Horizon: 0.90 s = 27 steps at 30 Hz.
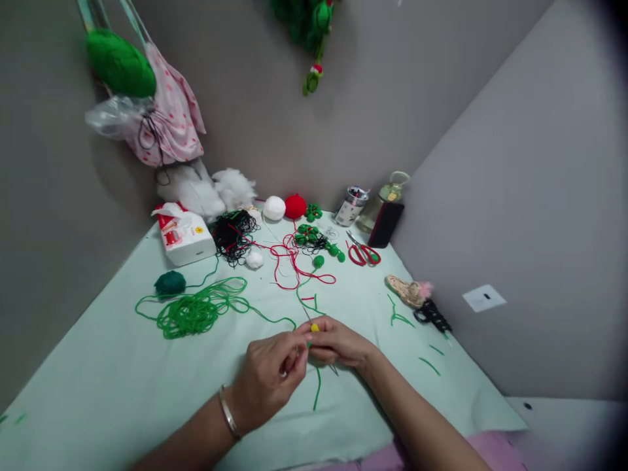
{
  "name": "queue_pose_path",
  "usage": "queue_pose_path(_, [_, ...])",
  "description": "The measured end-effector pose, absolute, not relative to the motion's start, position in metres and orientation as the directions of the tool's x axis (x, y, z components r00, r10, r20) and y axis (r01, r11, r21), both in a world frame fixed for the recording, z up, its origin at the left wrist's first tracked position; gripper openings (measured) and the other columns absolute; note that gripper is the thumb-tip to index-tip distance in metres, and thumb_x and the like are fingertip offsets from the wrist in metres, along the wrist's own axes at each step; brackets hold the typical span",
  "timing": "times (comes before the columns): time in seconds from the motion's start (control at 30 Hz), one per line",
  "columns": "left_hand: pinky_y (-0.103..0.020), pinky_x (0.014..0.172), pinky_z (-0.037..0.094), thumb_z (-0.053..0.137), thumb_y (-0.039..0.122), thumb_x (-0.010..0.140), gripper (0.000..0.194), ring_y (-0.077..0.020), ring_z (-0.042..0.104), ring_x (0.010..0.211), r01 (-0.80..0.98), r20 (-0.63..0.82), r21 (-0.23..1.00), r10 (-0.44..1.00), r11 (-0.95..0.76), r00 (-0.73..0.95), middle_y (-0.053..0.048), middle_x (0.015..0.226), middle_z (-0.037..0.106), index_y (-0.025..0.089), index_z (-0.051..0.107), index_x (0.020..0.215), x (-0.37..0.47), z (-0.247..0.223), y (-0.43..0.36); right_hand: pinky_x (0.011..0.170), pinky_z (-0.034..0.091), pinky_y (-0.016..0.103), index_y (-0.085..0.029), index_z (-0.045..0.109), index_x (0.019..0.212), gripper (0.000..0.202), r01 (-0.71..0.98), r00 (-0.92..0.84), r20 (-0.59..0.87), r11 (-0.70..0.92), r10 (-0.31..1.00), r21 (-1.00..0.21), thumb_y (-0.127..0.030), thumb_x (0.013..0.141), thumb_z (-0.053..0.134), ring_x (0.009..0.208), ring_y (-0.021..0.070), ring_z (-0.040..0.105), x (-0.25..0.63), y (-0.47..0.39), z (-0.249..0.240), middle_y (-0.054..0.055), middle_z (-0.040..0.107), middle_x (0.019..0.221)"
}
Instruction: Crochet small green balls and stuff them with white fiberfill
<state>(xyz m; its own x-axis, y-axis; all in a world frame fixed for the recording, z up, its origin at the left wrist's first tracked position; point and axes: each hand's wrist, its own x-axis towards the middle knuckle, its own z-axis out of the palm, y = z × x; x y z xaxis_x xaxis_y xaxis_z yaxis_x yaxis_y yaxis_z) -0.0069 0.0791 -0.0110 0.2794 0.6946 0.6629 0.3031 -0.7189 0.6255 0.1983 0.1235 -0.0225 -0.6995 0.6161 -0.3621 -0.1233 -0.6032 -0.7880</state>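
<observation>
My right hand is closed around a crochet hook, whose yellow part shows at the fingertips. Its thin metal shaft points up and away, and another thin metal end sticks out below the hand. My left hand, with a silver bangle at the wrist, meets the right one and pinches a small bit of green yarn. The fingers partly hide this green work. A green strand runs to the hands from a loose heap of green yarn. A green tail hangs below them.
Red yarn, black yarn, a tissue pack and white stuffing lie toward the back. Red-handled scissors, a can of pens, a bottle and a dark phone are at the back right.
</observation>
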Motion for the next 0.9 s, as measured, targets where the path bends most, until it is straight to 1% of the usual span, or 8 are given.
queue_pose_path(0.07, [-0.019,0.05,0.042,0.056,0.011,0.096,0.011,-0.0089,0.049,0.046,0.315,0.648,0.639,0.712,-0.702,0.27,0.009,0.059,0.052,0.021,0.059,0.093,-0.008,-0.011,0.08,0.039,0.011,0.019,-0.01,0.076,0.1,0.034,-0.12,-0.708,-0.351,-0.594,0.613,-0.795,-0.039,0.084,0.084,0.037,0.0026,0.016,0.2,0.124,-0.024,-0.014,0.035,0.042])
queue_pose_path(0.17, [-0.018,0.05,0.042,0.058,0.013,0.096,0.01,-0.0086,0.049,0.046,0.329,0.604,0.68,0.755,-0.656,0.257,0.009,0.057,0.052,0.021,0.058,0.09,-0.008,-0.007,0.078,0.038,0.011,0.018,-0.013,0.072,0.114,0.04,-0.146,-0.689,-0.333,-0.574,0.643,-0.806,-0.04,0.086,0.081,0.038,0.0016,0.015,0.202,0.123,-0.023,-0.01,0.054,0.052])
queue_pose_path(0.23, [-0.017,0.049,0.043,0.057,0.014,0.096,0.009,-0.0085,0.051,0.047,0.337,0.58,0.703,0.779,-0.626,0.237,0.009,0.058,0.054,0.021,0.059,0.091,-0.008,-0.005,0.077,0.038,0.01,0.018,-0.015,0.069,0.115,0.039,-0.173,-0.66,-0.32,-0.552,0.68,-0.816,-0.042,0.088,0.079,0.038,0.0005,0.013,0.204,0.122,-0.019,-0.008,0.06,0.059])
queue_pose_path(0.33, [-0.016,0.048,0.043,0.056,0.015,0.096,0.008,-0.0085,0.052,0.047,0.36,0.568,0.716,0.799,-0.598,0.197,0.009,0.059,0.055,0.021,0.059,0.091,-0.008,-0.005,0.077,0.037,0.009,0.017,-0.016,0.066,0.094,0.032,-0.2,-0.619,-0.303,-0.519,0.724,-0.831,-0.042,0.086,0.081,0.037,-0.0006,0.01,0.21,0.119,-0.012,-0.012,0.051,0.054])
queue_pose_path(0.4, [-0.016,0.049,0.044,0.056,0.015,0.096,0.008,-0.0086,0.052,0.047,0.381,0.573,0.71,0.801,-0.592,0.176,0.008,0.058,0.056,0.021,0.059,0.091,-0.006,-0.008,0.08,0.037,0.008,0.016,-0.016,0.063,0.084,0.034,-0.199,-0.612,-0.299,-0.508,0.732,-0.838,-0.042,0.083,0.084,0.037,-0.0011,0.009,0.213,0.117,-0.007,-0.013,0.045,0.051])
queue_pose_path(0.57, [-0.016,0.05,0.044,0.057,0.015,0.096,0.008,-0.0088,0.054,0.047,0.404,0.605,0.659,0.766,-0.635,0.217,0.008,0.057,0.057,0.021,0.06,0.091,-0.001,-0.015,0.082,0.035,0.01,0.018,-0.01,0.069,0.086,0.042,-0.131,-0.661,-0.326,-0.531,0.676,-0.837,-0.05,0.086,0.08,0.034,-0.0011,0.014,0.211,0.109,-0.004,-0.008,0.055,0.052])
queue_pose_path(0.73, [-0.018,0.053,0.044,0.055,0.01,0.095,0.014,-0.0086,0.054,0.048,0.38,0.651,0.57,0.683,-0.728,0.332,0.007,0.061,0.062,0.021,0.061,0.089,0.007,-0.018,0.077,0.037,0.012,0.02,-0.01,0.066,0.067,0.055,-0.11,-0.668,-0.33,-0.527,0.667,-0.843,-0.061,0.088,0.074,0.032,0.001,0.016,0.206,0.103,-0.006,-0.012,0.034,0.035])
queue_pose_path(0.9, [-0.02,0.054,0.043,0.054,0.007,0.094,0.017,-0.01,0.056,0.05,0.395,0.667,0.508,0.64,-0.765,0.382,0.006,0.063,0.063,0.021,0.063,0.095,0.011,-0.02,0.079,0.037,0.011,0.021,-0.015,0.063,0.077,0.044,-0.173,-0.564,-0.332,-0.502,0.756,-0.848,-0.05,0.075,0.089,0.034,-0.0001,0.022,0.205,0.102,-0.005,-0.006,0.063,0.053])
